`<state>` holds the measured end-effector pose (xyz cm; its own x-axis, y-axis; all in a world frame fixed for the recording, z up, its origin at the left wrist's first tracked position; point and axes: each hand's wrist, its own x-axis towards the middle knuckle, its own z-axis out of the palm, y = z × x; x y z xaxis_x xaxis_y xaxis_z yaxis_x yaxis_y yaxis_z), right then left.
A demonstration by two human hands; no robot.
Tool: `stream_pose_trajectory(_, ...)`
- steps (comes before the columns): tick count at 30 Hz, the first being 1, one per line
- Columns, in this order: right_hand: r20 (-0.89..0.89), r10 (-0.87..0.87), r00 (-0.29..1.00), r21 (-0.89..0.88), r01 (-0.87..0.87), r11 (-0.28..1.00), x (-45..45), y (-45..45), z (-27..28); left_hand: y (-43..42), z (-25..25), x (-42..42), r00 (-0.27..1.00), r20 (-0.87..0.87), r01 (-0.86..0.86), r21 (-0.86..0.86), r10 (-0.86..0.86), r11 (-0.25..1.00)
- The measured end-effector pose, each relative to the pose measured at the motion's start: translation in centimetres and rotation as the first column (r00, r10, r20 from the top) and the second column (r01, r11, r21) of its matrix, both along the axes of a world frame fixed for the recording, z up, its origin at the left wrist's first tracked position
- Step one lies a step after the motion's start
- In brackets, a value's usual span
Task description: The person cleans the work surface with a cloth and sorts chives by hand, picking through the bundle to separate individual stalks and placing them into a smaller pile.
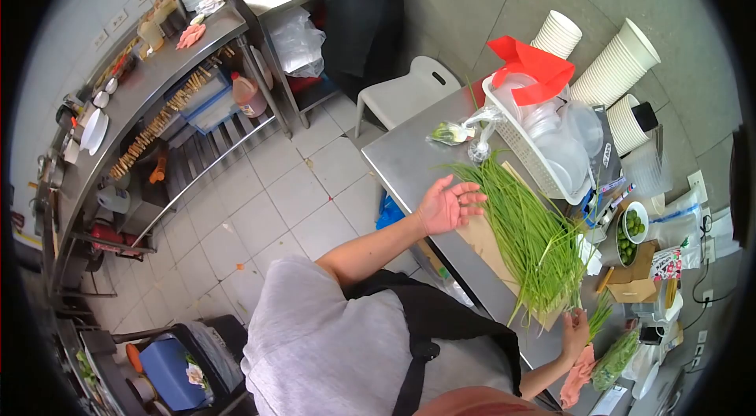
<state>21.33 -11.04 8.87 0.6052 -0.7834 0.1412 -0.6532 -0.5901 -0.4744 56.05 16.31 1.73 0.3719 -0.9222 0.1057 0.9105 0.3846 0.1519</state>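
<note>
A large heap of long green chives (pixel 524 239) lies across a cutting board (pixel 484 247) on the steel table. My left hand (pixel 452 207) is raised beside the heap, palm up, its fingers apart and slightly bent, holding nothing. At the near end of the heap, my right hand (pixel 576 332) has its fingers closed on some chives. A smaller green bunch (pixel 600 312) shows just beyond that hand. Beside its wrist lies a pink cloth (pixel 579 377).
A white basket (pixel 535 144) of plastic lids stands on the table (pixel 409 144), near stacked paper tubs (pixel 618 62). Green limes (pixel 628 247) fill a bowl and pot. A white stool (pixel 409 89) stands beyond the table. Another person (pixel 366 22) works at the far counter.
</note>
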Motion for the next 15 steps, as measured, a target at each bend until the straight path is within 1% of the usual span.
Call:
stream_pose_trajectory(1,0.057,0.018,0.998,-0.058,-0.014,0.998,-0.2,0.0,-0.4,0.0,-0.1,0.1,1.0,-0.002,0.005,0.004,-0.005,1.0)
stream_pose_trajectory(2,0.052,0.007,0.999,-0.052,-0.004,0.999,0.3,0.4,0.3,-0.1,-0.2,0.1,1.0,0.014,-0.011,0.031,0.011,0.999)
stream_pose_trajectory(3,0.001,0.009,1.0,-0.079,-0.009,0.997,1.2,0.5,1.1,-0.2,-0.3,0.1,0.999,0.028,-0.019,0.06,0.017,0.998)
stream_pose_trajectory(4,-0.057,0.0,0.998,-0.102,-0.006,0.995,2.1,1.0,1.9,-0.4,-1.0,0.1,1.0,0.015,0.012,0.072,-0.013,0.997)
stream_pose_trajectory(6,0.092,-0.058,0.994,-0.078,0.066,0.995,4.1,2.2,3.3,-1.0,-2.4,0.5,0.998,0.045,-0.046,0.12,0.04,0.992)
stream_pose_trajectory(8,0.129,-0.008,0.992,-0.14,0.026,0.99,4.5,1.5,3.5,-0.9,0.0,0.3,0.994,0.101,-0.073,0.251,0.049,0.965)
stream_pose_trajectory(10,0.116,-0.03,0.993,-0.148,0.047,0.988,5.2,1.7,4.4,-0.8,1.6,0.1,0.994,0.104,-0.059,0.231,0.035,0.971)
stream_pose_trajectory(11,0.172,-0.033,0.984,-0.151,0.06,0.987,5.4,1.7,4.6,-0.8,2.4,-0.1,0.993,0.111,-0.052,0.263,0.023,0.963)
stream_pose_trajectory(12,0.149,-0.025,0.988,-0.207,0.056,0.977,5.7,2.2,5.6,-1.0,3.0,-0.1,0.993,0.121,-0.046,0.293,0.01,0.955)
stream_pose_trajectory(13,0.125,-0.036,0.992,-0.221,0.063,0.973,5.6,1.8,5.8,-1.3,3.4,0.1,0.983,0.184,-0.055,0.296,0.0,0.954)
stream_pose_trajectory(14,0.133,-0.027,0.991,-0.187,0.052,0.981,5.6,1.7,6.2,-1.4,3.6,0.1,0.969,0.246,-0.069,0.295,-0.007,0.953)
stream_pose_trajectory(15,0.096,-0.037,0.995,-0.184,0.055,0.981,5.5,1.8,6.6,-1.4,3.9,0.1,0.968,0.249,-0.037,0.255,-0.029,0.966)
